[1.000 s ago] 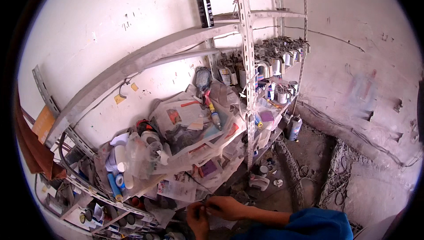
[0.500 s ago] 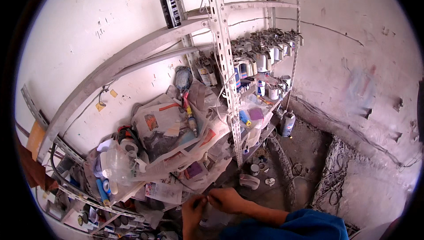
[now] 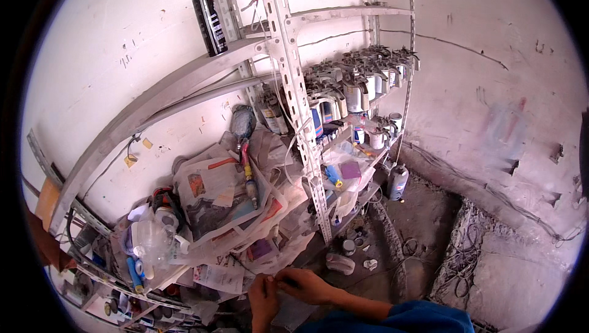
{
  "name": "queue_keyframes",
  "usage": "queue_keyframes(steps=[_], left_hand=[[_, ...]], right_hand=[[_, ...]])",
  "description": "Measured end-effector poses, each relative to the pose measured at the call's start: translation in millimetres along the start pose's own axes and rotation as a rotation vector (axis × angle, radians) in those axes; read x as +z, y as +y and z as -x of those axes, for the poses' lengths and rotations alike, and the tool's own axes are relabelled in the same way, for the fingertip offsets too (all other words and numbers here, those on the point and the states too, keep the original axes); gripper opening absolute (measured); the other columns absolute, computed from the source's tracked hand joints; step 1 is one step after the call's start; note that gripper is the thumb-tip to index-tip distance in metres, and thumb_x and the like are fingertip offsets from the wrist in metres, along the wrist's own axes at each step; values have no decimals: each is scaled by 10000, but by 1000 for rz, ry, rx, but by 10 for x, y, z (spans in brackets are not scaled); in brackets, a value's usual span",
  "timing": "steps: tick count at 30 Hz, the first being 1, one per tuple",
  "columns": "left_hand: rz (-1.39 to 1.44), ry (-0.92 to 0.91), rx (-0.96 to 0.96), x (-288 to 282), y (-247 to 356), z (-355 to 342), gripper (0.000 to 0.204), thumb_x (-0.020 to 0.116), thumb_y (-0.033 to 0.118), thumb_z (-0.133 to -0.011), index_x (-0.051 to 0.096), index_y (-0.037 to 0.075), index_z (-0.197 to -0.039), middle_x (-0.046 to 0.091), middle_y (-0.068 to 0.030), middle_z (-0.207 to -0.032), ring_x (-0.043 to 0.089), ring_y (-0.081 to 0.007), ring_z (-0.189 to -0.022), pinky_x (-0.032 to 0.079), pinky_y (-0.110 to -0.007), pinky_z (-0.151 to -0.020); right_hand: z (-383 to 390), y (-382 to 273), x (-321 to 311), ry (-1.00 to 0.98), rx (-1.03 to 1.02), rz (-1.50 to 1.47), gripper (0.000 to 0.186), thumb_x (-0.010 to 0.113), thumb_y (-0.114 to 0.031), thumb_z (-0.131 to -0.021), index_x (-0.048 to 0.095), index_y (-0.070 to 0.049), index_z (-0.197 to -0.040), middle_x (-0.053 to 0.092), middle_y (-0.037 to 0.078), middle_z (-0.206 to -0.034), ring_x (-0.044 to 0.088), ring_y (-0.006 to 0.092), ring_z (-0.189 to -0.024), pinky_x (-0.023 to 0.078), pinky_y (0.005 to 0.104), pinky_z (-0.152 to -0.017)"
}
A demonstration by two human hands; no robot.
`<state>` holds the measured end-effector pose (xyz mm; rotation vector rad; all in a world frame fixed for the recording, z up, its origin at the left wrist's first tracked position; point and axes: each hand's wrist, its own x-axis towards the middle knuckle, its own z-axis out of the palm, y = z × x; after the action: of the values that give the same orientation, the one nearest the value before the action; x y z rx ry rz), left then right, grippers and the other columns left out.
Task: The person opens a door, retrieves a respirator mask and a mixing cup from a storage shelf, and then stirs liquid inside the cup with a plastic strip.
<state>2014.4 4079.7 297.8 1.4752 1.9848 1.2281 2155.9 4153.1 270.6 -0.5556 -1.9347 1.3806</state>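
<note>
My left hand (image 3: 264,301) and my right hand (image 3: 305,286) meet at the lower middle, fingertips pinched close together. Below them hangs a thin translucent plastic sheet (image 3: 292,313), seemingly gripped at its top edge; the fingers hide the exact hold. My right forearm comes in from the right, in a blue sleeve (image 3: 399,317). Just beyond my hands is the shelf covered with newspaper (image 3: 221,278). On it lie a purple pad (image 3: 262,249) and an air tool (image 3: 249,179) with a red and yellow fitting.
A metal rack post (image 3: 300,100) rises past my hands. Shelves behind it carry several lidded cans (image 3: 354,95). A black spray can (image 3: 208,17) stands on the upper rail. Clear plastic cups (image 3: 150,241) crowd the left. On the floor are a jug (image 3: 340,264), a bottle (image 3: 398,183) and tangled cables (image 3: 466,259).
The view has shifted, so the rack's near part sits lower and further left. My hands stay together at the fingertips and appear slightly lower and further left in the picture.
</note>
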Motion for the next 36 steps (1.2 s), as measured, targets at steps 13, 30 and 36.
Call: queue_keyframes(steps=[13,30,36], left_hand=[[248,-156,-182,-4,22,1,164,626,126,-907,635,-34,-942,661,-92,-830,599,-150,-722,483,-307,-679],[107,-146,-24,-88,41,30,161,706,102,-852,672,-20,-952,689,-108,-880,651,-166,-810,512,-314,-733],[275,-146,-37,-49,78,53,121,708,82,-849,644,-9,-894,634,-53,-765,571,-92,-714,456,-247,-649]], right_hand=[[-31,100,-129,34,-101,251,218,537,-198,-935,502,-28,-1066,597,214,-919,599,434,-821,482,471,-685],[63,167,-42,80,35,52,244,575,-269,-947,626,-30,-946,627,179,-873,615,373,-802,480,418,-699],[126,207,6,171,-52,48,205,638,-217,-902,637,-20,-960,637,170,-881,630,351,-805,491,397,-705]])
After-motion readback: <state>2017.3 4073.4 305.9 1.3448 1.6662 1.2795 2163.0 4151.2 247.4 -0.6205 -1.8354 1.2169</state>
